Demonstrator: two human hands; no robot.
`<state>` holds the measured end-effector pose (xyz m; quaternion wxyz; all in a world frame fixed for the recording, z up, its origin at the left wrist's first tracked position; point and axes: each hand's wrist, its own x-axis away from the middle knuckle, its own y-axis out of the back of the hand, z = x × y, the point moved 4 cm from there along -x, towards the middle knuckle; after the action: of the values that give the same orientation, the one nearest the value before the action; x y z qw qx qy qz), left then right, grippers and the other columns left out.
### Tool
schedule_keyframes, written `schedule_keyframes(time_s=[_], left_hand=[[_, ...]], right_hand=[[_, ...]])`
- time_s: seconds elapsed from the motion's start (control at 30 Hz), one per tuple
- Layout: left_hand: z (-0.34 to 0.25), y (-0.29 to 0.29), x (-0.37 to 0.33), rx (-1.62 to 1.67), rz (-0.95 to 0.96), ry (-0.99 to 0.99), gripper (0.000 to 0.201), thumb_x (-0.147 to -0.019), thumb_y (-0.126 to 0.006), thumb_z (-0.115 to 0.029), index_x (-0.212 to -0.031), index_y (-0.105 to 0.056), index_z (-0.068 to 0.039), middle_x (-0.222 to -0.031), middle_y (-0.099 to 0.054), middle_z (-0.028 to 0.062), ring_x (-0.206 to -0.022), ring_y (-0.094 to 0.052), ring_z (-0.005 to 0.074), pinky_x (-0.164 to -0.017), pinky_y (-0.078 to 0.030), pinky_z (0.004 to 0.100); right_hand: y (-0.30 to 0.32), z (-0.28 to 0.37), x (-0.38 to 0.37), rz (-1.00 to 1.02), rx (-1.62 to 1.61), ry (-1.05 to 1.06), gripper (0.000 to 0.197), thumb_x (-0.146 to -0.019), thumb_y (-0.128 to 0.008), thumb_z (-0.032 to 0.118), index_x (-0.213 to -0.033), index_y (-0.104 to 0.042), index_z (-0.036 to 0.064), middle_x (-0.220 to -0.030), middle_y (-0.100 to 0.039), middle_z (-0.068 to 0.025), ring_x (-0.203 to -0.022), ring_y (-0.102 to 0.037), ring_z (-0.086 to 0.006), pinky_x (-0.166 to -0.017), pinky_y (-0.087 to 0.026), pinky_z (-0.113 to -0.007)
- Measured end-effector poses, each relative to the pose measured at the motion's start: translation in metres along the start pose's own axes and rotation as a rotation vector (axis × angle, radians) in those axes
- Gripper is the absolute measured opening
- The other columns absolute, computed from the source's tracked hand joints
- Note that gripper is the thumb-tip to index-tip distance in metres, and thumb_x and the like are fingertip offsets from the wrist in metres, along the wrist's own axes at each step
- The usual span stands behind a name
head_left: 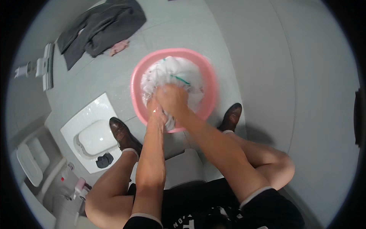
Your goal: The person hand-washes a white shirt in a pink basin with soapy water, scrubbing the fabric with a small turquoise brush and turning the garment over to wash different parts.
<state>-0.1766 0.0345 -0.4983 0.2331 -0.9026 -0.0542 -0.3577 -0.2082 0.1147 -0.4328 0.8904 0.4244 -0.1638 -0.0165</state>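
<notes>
Basin: pink tub [211, 76], upper centre of the frame, standing on the tiled floor [179, 30] and holding suds or cloudy water.
Wash: white cloth [167, 68] with a green strip [180, 79], bunched inside the tub at centre, apparently wet.
Right grip [172, 98]: fingers curled into a fist, apparently closed on the white cloth near the middle of the tub.
Left grip [155, 109]: low and to the left in the tub, overlapped by the right; whether it is closed cannot be told.
Step in hand: judged to be rubbing or squeezing the cloth by hand.
Next move: probably calls for a firm hold on slippery fabric, turning a fresh part between the two hands without splashing over the rim.
Surroundings: dark grey garment [110, 26], upper left; squat toilet [68, 129], left of centre.
</notes>
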Motion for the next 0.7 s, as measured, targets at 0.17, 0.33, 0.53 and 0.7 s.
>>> schedule_keyframes(time_s=[0.17, 0.33, 0.53, 0.7], left_hand=[[0.006, 0.068, -0.033, -0.208, -0.14, 0.118, 0.044, -0.093, -0.057, -0.039, -0.113, -0.058, 0.0, -0.102, -0.065, 0.0132, -0.096, -0.062, 0.0225, -0.073, -0.051, 0.0397], [-0.022, 0.016, 0.0, 0.003, -0.28, 0.194, 0.044, -0.095, -0.056, -0.024, -0.128, -0.047, 0.004, -0.115, -0.06, 0.0138, -0.108, -0.059, 0.0276, -0.083, -0.053, 0.0412], [0.002, 0.045, -0.019, -0.377, -0.117, -0.043, 0.038, -0.091, -0.061, -0.017, -0.124, -0.052, 0.002, -0.118, -0.061, 0.0141, -0.107, -0.057, 0.0222, -0.092, -0.045, 0.0344], [0.023, 0.069, -0.044, -0.682, -0.121, 0.018, 0.042, -0.087, -0.064, -0.019, -0.121, -0.053, 0.003, -0.114, -0.063, 0.0159, -0.105, -0.059, 0.0264, -0.094, -0.044, 0.0353]], right_hand=[[-0.003, 0.037, 0.052, -0.046, -0.231, 0.351, 0.029, -0.077, -0.061, 0.028, -0.065, -0.06, 0.002, -0.071, -0.061, -0.0214, -0.065, -0.06, -0.0403, -0.061, -0.047, -0.051], [-0.033, -0.06, -0.017, 0.104, -0.013, 0.108, 0.033, -0.087, -0.05, 0.029, -0.072, -0.063, 0.0024, -0.072, -0.063, -0.0211, -0.069, -0.062, -0.0398, -0.066, -0.049, -0.051], [-0.044, -0.107, -0.01, -0.059, 0.017, 0.059, 0.038, -0.091, -0.053, 0.033, -0.099, -0.063, -0.0024, -0.098, -0.064, -0.0249, -0.093, -0.062, -0.0393, -0.081, -0.049, -0.049], [-0.061, -0.112, -0.011, 0.388, 0.089, 0.043, 0.036, -0.086, -0.06, 0.023, -0.111, -0.057, -0.0026, -0.115, -0.057, -0.0257, -0.099, -0.06, -0.0401, -0.086, -0.047, -0.05]])
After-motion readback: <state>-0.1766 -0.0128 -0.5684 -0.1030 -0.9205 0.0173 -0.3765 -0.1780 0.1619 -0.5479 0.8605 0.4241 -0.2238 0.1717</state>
